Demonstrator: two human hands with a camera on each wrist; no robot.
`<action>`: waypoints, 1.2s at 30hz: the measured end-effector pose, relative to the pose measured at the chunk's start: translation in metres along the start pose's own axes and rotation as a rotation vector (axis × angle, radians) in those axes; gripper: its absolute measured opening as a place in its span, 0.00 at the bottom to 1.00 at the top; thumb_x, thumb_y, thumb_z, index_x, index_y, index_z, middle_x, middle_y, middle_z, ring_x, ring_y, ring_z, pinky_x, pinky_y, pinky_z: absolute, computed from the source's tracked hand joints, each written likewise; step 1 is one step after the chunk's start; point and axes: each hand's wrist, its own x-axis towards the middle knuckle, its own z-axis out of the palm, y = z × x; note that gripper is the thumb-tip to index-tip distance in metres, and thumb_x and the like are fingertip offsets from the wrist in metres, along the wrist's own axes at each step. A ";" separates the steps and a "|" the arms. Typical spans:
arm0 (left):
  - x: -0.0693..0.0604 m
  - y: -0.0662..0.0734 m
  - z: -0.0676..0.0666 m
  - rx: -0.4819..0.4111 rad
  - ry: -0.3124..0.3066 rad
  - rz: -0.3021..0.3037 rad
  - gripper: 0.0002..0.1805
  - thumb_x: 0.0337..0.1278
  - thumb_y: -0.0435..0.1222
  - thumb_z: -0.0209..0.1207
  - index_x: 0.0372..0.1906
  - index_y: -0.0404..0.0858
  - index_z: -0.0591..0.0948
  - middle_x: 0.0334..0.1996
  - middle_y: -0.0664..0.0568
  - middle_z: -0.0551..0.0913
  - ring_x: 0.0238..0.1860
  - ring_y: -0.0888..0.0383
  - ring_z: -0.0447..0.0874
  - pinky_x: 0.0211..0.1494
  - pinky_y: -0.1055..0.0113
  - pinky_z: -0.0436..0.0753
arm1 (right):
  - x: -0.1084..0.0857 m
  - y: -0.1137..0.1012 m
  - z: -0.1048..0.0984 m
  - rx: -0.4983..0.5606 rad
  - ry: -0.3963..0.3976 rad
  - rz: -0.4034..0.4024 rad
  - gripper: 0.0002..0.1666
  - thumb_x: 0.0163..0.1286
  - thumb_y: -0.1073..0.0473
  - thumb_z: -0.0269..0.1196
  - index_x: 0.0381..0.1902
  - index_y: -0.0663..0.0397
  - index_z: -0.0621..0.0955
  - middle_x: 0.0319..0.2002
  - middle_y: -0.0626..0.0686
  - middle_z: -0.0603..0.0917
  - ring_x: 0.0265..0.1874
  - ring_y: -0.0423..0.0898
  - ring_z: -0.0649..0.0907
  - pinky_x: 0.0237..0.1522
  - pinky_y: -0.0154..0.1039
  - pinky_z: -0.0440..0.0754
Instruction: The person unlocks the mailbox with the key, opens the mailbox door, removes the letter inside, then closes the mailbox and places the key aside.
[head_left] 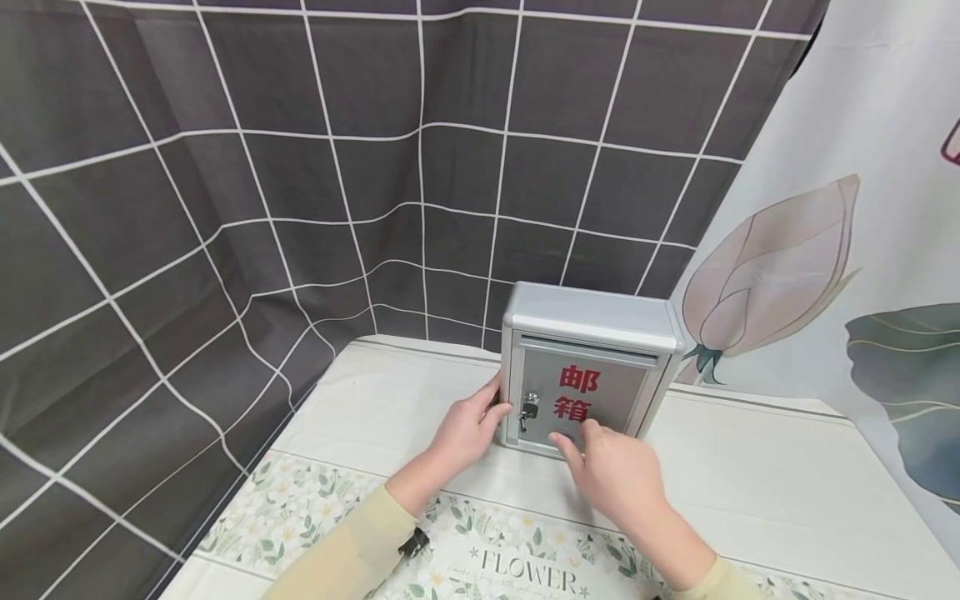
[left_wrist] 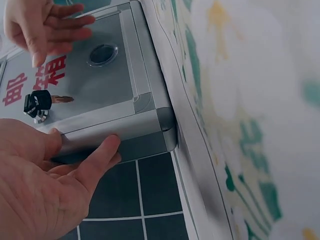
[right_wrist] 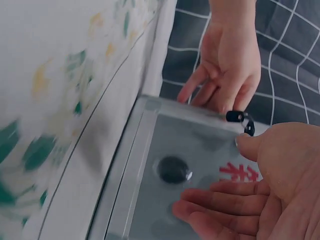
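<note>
A silver metal mailbox stands upright on the table, with red characters on its front door and a slot above. My left hand holds its left side, the thumb at the front edge and the fingers along the side panel. A black-headed key sits in the door's lock, close to my left thumb. Before the lower part of the door hovers my right hand, fingers loosely extended and nothing in them. A round dark window shows low on the door. The mailbox's back is hidden.
A white cloth with a floral band and the word FLOWER covers the table. Behind and to the left hangs a dark curtain with white grid lines. At the right is a pale curtain printed with large petals and leaves.
</note>
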 end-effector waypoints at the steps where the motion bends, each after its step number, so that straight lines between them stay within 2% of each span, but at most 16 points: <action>1: 0.000 0.000 0.000 0.005 -0.003 -0.001 0.35 0.90 0.47 0.54 0.89 0.42 0.63 0.76 0.43 0.78 0.73 0.45 0.83 0.67 0.52 0.89 | 0.002 -0.003 0.001 0.001 -0.002 -0.002 0.28 0.77 0.39 0.74 0.36 0.61 0.85 0.19 0.50 0.82 0.12 0.46 0.75 0.13 0.44 0.75; 5: -0.001 0.001 -0.001 0.010 -0.008 0.004 0.34 0.90 0.47 0.54 0.89 0.41 0.64 0.76 0.42 0.79 0.70 0.45 0.85 0.59 0.56 0.92 | 0.010 -0.014 0.003 0.012 0.007 -0.019 0.28 0.76 0.38 0.74 0.38 0.59 0.85 0.22 0.52 0.85 0.14 0.49 0.80 0.13 0.45 0.77; 11: -0.001 0.001 0.000 0.003 -0.009 0.016 0.34 0.91 0.46 0.53 0.89 0.39 0.64 0.75 0.42 0.80 0.71 0.45 0.84 0.61 0.55 0.92 | 0.021 -0.021 0.012 0.036 0.076 -0.071 0.29 0.77 0.36 0.72 0.37 0.57 0.85 0.22 0.51 0.86 0.16 0.53 0.83 0.14 0.52 0.80; 15: -0.001 -0.001 0.002 0.014 -0.006 0.013 0.33 0.91 0.46 0.53 0.88 0.40 0.65 0.75 0.42 0.80 0.70 0.45 0.86 0.64 0.52 0.91 | 0.025 -0.024 0.018 0.049 0.122 -0.100 0.32 0.82 0.33 0.66 0.36 0.58 0.85 0.21 0.52 0.86 0.16 0.56 0.84 0.14 0.56 0.80; 18: 0.000 -0.002 0.004 0.019 -0.004 0.013 0.33 0.91 0.46 0.54 0.88 0.40 0.65 0.75 0.42 0.80 0.71 0.44 0.85 0.69 0.49 0.88 | 0.027 -0.022 0.026 0.047 0.150 -0.115 0.35 0.84 0.30 0.61 0.34 0.56 0.83 0.18 0.49 0.81 0.13 0.53 0.80 0.12 0.54 0.77; 24: -0.001 -0.002 0.003 0.009 -0.005 0.019 0.33 0.91 0.46 0.53 0.88 0.40 0.65 0.76 0.42 0.80 0.73 0.44 0.83 0.72 0.48 0.85 | 0.031 -0.018 0.041 0.042 0.118 -0.114 0.35 0.85 0.28 0.57 0.29 0.49 0.77 0.14 0.41 0.67 0.10 0.44 0.69 0.09 0.47 0.68; 30: -0.001 -0.003 0.000 0.004 -0.010 0.031 0.34 0.91 0.47 0.53 0.89 0.40 0.65 0.75 0.42 0.80 0.73 0.45 0.82 0.73 0.49 0.84 | 0.032 -0.029 0.028 0.058 0.184 -0.155 0.37 0.89 0.29 0.52 0.26 0.50 0.73 0.13 0.42 0.64 0.10 0.47 0.68 0.09 0.48 0.67; 32: -0.001 -0.003 -0.001 0.006 -0.006 0.031 0.33 0.91 0.47 0.53 0.88 0.39 0.65 0.75 0.42 0.80 0.73 0.45 0.82 0.73 0.49 0.84 | 0.032 -0.032 0.024 0.054 0.183 -0.155 0.37 0.88 0.31 0.53 0.26 0.51 0.73 0.13 0.43 0.65 0.10 0.47 0.69 0.09 0.49 0.69; 36: 0.000 -0.003 -0.001 0.006 0.001 0.030 0.33 0.91 0.47 0.53 0.88 0.39 0.66 0.75 0.41 0.80 0.73 0.44 0.82 0.74 0.48 0.84 | 0.035 -0.036 0.019 0.041 0.146 -0.138 0.31 0.84 0.38 0.66 0.27 0.53 0.75 0.13 0.45 0.67 0.10 0.49 0.72 0.10 0.49 0.71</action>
